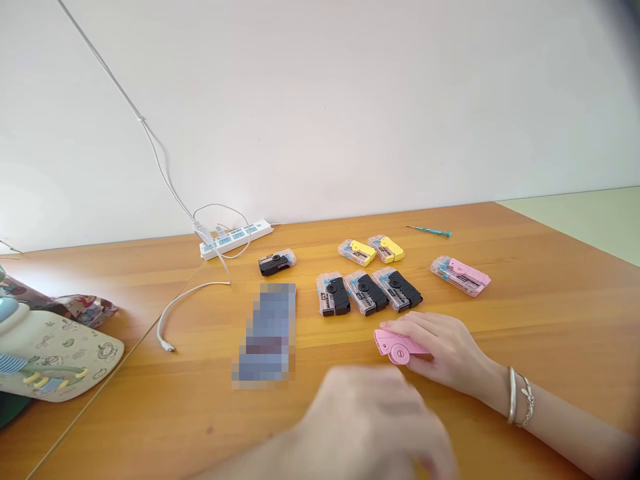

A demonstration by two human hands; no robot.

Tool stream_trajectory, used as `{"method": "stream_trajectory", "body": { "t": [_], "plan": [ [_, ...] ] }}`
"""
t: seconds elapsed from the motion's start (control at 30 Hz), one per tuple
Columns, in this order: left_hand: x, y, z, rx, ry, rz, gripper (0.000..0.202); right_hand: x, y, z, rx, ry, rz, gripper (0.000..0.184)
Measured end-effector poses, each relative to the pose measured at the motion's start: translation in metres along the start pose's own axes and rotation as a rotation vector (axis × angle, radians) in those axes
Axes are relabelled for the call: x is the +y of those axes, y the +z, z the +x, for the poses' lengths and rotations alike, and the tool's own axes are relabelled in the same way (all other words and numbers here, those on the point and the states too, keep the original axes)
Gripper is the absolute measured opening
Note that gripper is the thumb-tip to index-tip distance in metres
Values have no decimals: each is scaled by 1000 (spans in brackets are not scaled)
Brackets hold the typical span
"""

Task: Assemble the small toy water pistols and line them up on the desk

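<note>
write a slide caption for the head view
The right hand holds a pink, oblong plastic gadget at a brown wooden table, the left hand blurred nearby.

On the worktop (pixel 530 320), we count four black-and-clear plastic gadgets (pixel 367 291), two yellow-and-clear plastic gadgets (pixel 363 252), one pink-and-clear plastic gadget (pixel 460 275) and, near the far edge, one slim teal screwdriver (pixel 436 231) and one white rectangular power strip (pixel 239 236); we also count one pink plastic piece with a round disc (pixel 387 341).

Single head-worn view: faces forward, down over table (pixel 545 300) to wall (pixel 350 100); left hand (pixel 373 420) near lens.
</note>
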State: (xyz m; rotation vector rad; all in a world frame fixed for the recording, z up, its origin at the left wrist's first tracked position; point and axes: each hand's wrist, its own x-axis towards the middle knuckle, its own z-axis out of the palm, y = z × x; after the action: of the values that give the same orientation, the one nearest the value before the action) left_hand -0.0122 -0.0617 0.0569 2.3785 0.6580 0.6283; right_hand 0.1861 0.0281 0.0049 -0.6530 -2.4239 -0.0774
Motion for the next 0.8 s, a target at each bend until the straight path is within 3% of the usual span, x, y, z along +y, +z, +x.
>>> {"method": "stream_trajectory", "body": {
  "t": [0.07,0.1,0.13,0.2,0.3,0.37,0.6,0.8],
  "plan": [
    [-26,-9,5,328,-258,-17,36,-3,-1,0,21,2,3,21],
    [-36,-12,5,433,-385,-1,32,-5,-1,1,29,2,6,22],
    [-43,-13,4,457,-467,13,25,-6,-2,1,34,3,11,22],
    [-50,-13,2,428,-556,23,16,-10,-3,2,36,9,16,22],
    [-49,-7,1,279,-537,10,26,-15,-3,3,28,12,28,23],
    [-48,-2,3,238,-509,1,31,-18,-2,3,4,23,49,24],
    [-59,11,1,312,-518,-59,14,-20,1,4,-52,58,66,22],
    [-64,9,3,401,-570,-227,16,-13,-2,3,80,73,54,13]
  ]
}}
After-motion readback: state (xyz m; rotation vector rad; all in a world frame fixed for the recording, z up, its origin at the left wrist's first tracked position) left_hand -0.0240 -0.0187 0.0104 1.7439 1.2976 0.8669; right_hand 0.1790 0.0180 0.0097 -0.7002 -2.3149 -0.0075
